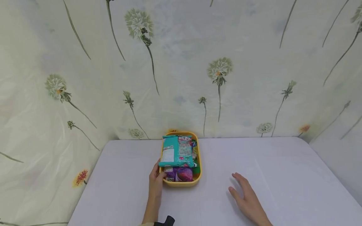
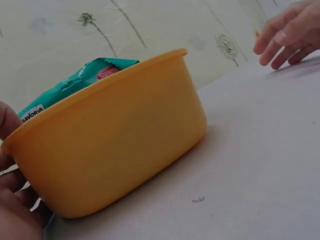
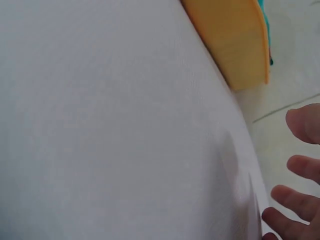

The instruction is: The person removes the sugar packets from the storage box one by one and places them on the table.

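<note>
A yellow plastic basin stands on the white table, filled with snack packets. On top lies a teal packet, with a purple packet at the near end and some green wrapping along the right side. My left hand grips the basin's left rim near its front corner, thumb over the edge and fingers outside against the wall. In the left wrist view the basin's side fills much of the picture. My right hand hovers over the table right of the basin, fingers apart and holding nothing.
The white-covered table reaches back to a wall covering printed with dandelions, which also runs along the left. The basin's far end stands close to that wall. A black band shows at my left wrist.
</note>
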Demonstrator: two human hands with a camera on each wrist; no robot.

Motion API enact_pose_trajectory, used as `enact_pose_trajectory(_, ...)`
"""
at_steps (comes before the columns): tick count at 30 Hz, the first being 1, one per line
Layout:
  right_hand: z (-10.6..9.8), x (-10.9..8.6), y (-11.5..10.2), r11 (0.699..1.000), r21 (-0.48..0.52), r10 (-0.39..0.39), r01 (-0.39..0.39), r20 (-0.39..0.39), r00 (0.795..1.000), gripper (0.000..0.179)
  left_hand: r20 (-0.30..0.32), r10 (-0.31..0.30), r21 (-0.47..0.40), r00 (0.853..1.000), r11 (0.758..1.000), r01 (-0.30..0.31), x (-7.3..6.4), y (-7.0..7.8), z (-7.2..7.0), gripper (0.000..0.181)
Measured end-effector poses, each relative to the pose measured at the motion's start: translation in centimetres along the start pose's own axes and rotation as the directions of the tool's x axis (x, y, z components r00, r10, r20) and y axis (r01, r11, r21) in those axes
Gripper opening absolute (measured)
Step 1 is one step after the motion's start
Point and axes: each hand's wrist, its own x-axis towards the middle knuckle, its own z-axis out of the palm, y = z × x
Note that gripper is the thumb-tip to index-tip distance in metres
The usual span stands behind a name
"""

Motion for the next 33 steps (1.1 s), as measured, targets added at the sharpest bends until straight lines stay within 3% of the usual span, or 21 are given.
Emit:
enact_pose_trajectory(5,0.4,0.4,0.0,1.0,0.017,0.019,-0.019,-0.001,1.0,0.06,-0.051,0.005,-0.033,0.999,0.999,-0.006,0.1,-0.3,0.4,0.062)
enact_pose_trajectory(8,0.6,0.6,0.0,0.999,0.029,0.018,-0.018,-0.017,1.0,0.06,-0.091,0.053,-0.034,0.994,0.998,-0.056,0.1,-0.7,0.6,0.061)
enact_pose_trajectory(12,0.9,1.2,-0.3,0.998,0.053,0.02,-0.018,-0.031,0.999,0.059,-0.114,0.131,0.026,0.985,0.991,-0.129,0.4,-1.3,0.5,0.06)
enact_pose_trajectory(15,1.1,1.9,-0.8,0.997,0.064,0.05,-0.048,-0.026,0.998,0.058,-0.1,0.156,0.071,0.983,0.986,-0.15,0.5,-1.5,0.3,0.059)
enact_pose_trajectory(23,2.2,3.7,-1.7,0.978,0.144,0.155,-0.153,-0.002,0.988,0.054,-0.102,0.161,0.104,0.982,0.983,-0.15,0.4,-1.7,0.0,0.059)
enact_pose_trajectory(33,3.2,5.5,-2.2,0.975,0.184,0.134,-0.125,-0.04,0.99,0.05,-0.098,0.156,0.09,0.983,0.985,-0.147,0.8,-1.5,0.3,0.06)
